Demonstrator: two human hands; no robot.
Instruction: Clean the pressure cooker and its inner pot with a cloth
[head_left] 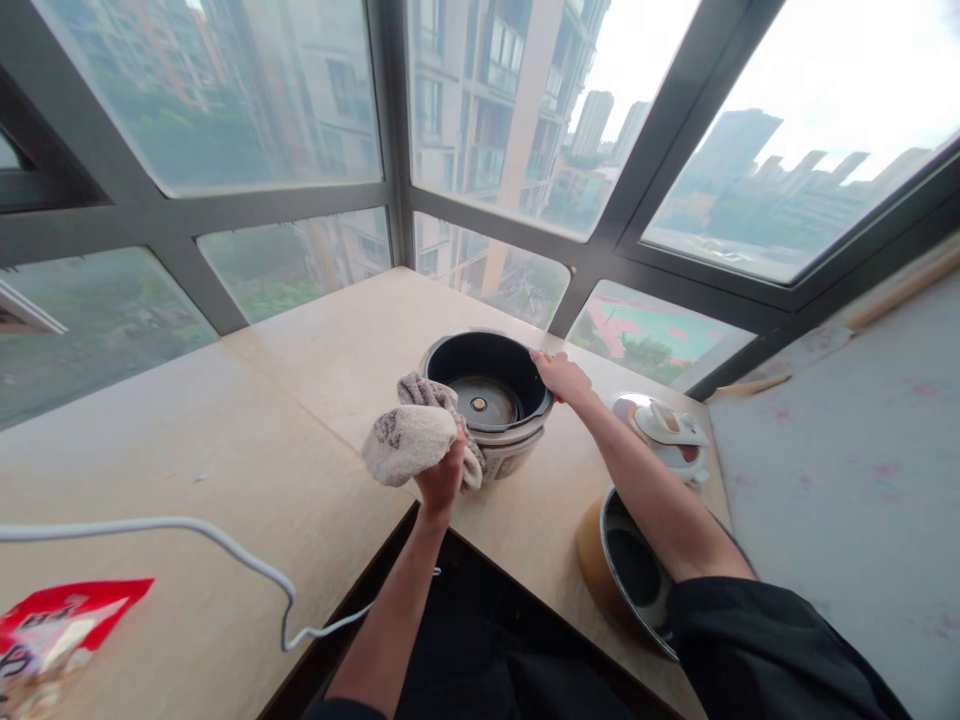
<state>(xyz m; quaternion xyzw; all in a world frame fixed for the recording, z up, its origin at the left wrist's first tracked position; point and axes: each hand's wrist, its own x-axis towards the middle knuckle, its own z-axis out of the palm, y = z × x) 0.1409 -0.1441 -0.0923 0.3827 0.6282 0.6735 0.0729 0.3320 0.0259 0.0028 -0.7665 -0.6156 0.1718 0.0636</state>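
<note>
The rice cooker body (pixel 510 462) stands lidless on the stone-topped sill, its dark inside and round heating plate showing. My left hand (pixel 444 470) is closed around a bunched grey-and-white cloth (pixel 411 440), which hangs at the cooker's front left side. With my right hand (pixel 562 376) I grip the rim of the cooker at its right; the fingertips are partly hidden behind the edge. Beneath my right forearm sits the inner pot (pixel 596 550), gold-brown outside and dark inside. The cooker's white lid (pixel 660 420) lies beyond it, by the wall.
A white power cord (pixel 187 525) snakes across the left of the countertop (pixel 300 470). A red snack packet (pixel 71 640) lies at the lower left. Framed windows (pixel 397 200) border the back, and a papered wall (pixel 840 450) closes off the right side.
</note>
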